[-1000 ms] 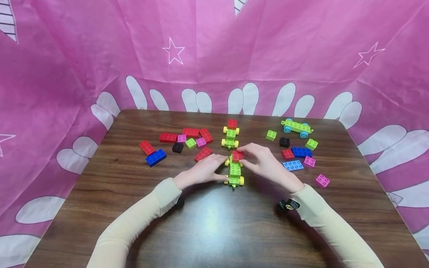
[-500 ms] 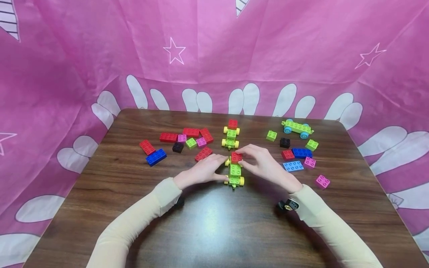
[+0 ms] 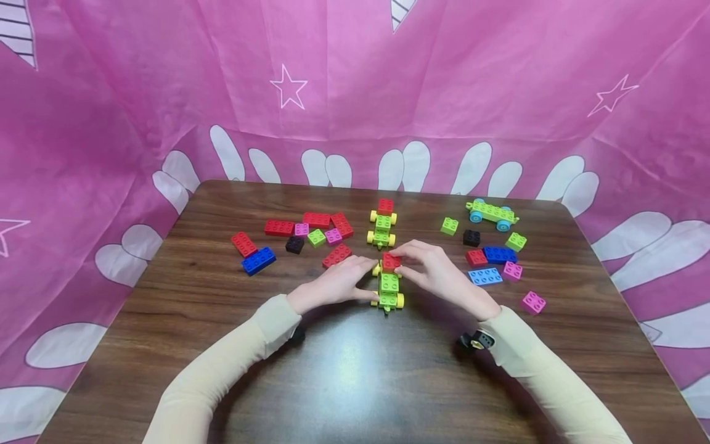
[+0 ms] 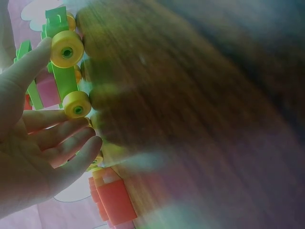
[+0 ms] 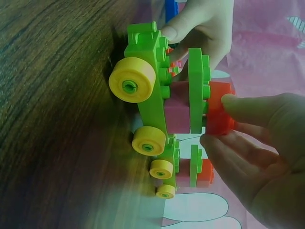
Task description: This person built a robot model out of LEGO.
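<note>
The left hand is steadying the green car at mid-table, fingers fairly straight against its side. The right hand is pinching the red brick, which has sunk lower onto the car since a second ago, so it looks nearly seated.

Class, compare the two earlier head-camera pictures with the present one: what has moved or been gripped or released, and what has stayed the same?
The red brick sank slightly, from tilted above the near wheeled car to sitting lower on its stack. The right hand keeps pinching it; the left hand stays against the car's side. Nothing was let go. The far car and the loose bricks on the table lie unchanged.
</note>
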`<state>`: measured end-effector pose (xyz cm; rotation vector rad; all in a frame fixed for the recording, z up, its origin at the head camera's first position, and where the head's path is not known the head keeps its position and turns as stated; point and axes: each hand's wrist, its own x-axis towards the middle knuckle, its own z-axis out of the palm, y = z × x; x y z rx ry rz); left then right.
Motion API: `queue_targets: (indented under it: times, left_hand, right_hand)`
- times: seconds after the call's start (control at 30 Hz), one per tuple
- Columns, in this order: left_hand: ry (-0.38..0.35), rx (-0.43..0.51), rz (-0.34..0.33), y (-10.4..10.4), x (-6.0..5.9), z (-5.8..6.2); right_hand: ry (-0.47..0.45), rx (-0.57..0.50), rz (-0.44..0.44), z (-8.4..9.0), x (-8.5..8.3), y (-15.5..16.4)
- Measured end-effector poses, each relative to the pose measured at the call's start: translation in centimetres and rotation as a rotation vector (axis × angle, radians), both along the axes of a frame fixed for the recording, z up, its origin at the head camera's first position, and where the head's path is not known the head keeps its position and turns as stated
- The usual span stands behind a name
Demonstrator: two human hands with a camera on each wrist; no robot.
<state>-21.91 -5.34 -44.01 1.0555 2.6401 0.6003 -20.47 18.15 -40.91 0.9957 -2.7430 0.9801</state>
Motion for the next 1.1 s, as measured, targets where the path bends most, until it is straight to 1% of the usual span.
queue_targets:
  times: [0.27,0.53,0.9,1.1]
  left_hand:
    - [-0.001,0.007,-0.003,0.03,-0.09,-0.19]
    - [-0.002,0.006,-0.003,0.01,-0.3,-0.1]
    - [0.002,-0.002,-0.007,-0.07,-0.24,-0.08]
    - [0.0,-0.001,-0.006,-0.03,-0.16,-0.18]
  right_hand:
    - [-0.015,-0.012,-0.005,-0.02,0.01,-0.01]
    - [-0.022,0.004,-0.03,0.37,-0.17,-0.11]
    - [-0.009,0.033,-0.02,0.65,-0.25,-0.45]
    - [-0.025,0.038,-0.027,0.85,-0.25,-0.38]
